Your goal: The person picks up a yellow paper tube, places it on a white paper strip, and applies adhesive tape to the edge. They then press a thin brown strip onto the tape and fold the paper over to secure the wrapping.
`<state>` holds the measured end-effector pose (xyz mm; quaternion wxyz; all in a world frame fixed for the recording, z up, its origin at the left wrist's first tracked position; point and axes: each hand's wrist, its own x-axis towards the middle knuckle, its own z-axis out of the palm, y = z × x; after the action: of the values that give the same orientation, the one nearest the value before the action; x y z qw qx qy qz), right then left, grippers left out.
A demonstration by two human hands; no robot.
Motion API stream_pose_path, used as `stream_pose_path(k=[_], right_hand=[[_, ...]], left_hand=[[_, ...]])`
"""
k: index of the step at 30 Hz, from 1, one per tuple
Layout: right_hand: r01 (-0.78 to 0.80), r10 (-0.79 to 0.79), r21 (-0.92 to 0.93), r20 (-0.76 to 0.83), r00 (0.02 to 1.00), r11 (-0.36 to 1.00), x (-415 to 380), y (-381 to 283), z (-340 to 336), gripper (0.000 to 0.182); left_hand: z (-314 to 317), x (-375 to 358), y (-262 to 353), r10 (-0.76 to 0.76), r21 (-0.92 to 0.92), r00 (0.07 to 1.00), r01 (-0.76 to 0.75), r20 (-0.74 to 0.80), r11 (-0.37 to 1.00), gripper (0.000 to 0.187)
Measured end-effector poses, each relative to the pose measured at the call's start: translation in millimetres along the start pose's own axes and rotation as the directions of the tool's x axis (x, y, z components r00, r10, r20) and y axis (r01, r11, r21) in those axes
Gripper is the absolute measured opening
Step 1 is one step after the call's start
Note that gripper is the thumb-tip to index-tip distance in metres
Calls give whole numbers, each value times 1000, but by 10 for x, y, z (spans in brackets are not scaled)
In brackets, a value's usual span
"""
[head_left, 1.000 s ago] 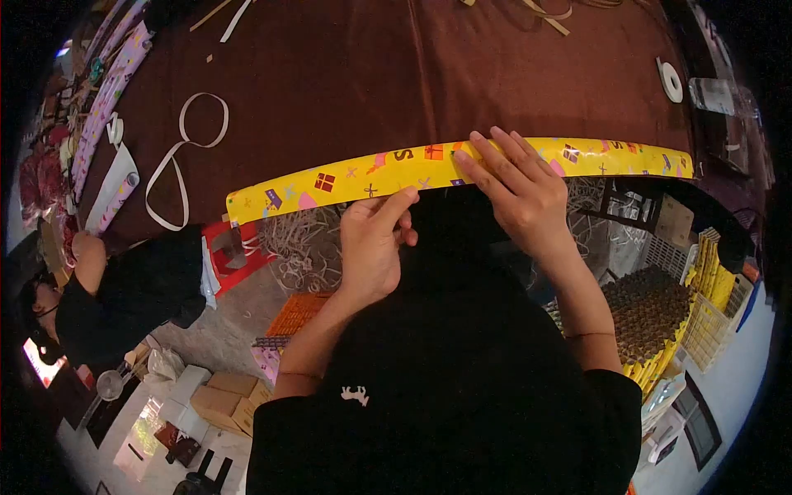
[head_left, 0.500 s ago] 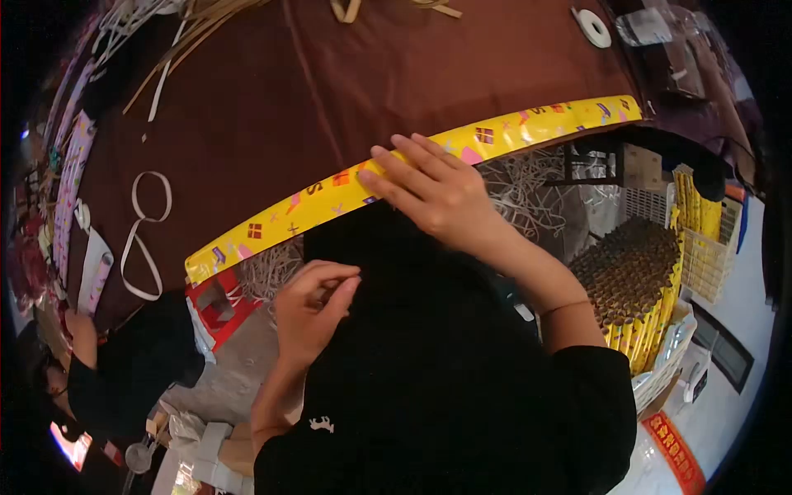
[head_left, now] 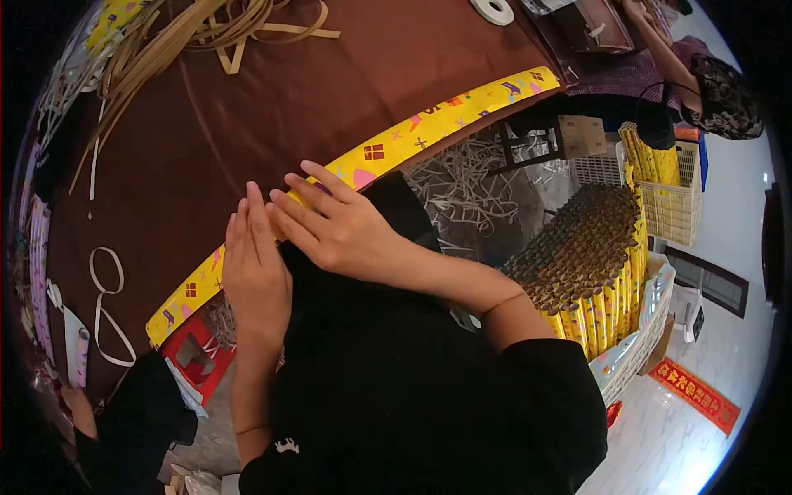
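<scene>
A long yellow roll of gift wrap [head_left: 404,142] with printed presents lies along the near edge of the brown-covered table [head_left: 272,107]; it looks bowed in this wide view. My left hand [head_left: 254,276] rests on it left of the middle, fingers stretched out. Right beside it, my right hand [head_left: 346,227] lies over the roll with its fingers spread. Both palms face down, and the hands nearly touch. They cover a middle stretch of the roll. Both of its ends show.
Tan strips [head_left: 165,58] lie at the far left, a white tape roll [head_left: 492,11] at the far edge. A white looped strip [head_left: 107,309] is on the left. Right of me, a basket [head_left: 635,363] holds many yellow rolls. Co-workers are at both sides, one with a patterned sleeve [head_left: 726,99].
My left hand has come up from in front of my body onto the roll. My right hand has shifted left beside it. The view has turned, bringing a co-worker in at upper right.
</scene>
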<state>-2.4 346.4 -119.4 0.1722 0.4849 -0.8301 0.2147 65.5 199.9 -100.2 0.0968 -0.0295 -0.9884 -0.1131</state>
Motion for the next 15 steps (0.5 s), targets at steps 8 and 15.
stream_pose_path(k=[8,15], right_hand=[[-571,732,759,189,654,314,-495,-26,-362,11],[-358,778,820,554,295,-447,-354,284,-320,30]], left_hand=[[-11,-17,4,48,115,996,-56,69,992,51],[54,-40,-8,63,171,998,-64,11,983,47]])
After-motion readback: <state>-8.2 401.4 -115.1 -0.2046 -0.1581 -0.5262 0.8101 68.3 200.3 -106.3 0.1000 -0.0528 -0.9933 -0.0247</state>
